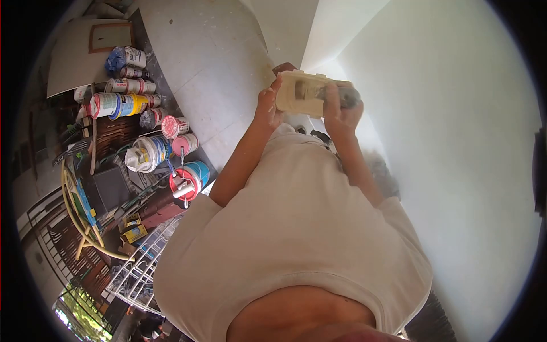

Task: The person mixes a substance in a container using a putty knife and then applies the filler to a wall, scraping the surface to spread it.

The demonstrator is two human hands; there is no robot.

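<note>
Out in front of my chest is a cream rectangular plastic tray, with a dark patch inside it. My left hand grips its left edge, thumb up along the side, with pale smears on the skin. At the tray's right end, my right hand is closed around a dark grey, rounded object, blurred so I cannot tell what it is. That object overlaps the tray in this view. A small reddish-brown piece shows just beyond the tray's far left corner.
White walls rise close on my right and ahead. Pale floor tiles stretch to the left. Along them stand several paint buckets, one with a roller on top. A white wire rack and a yellow hose lie nearer.
</note>
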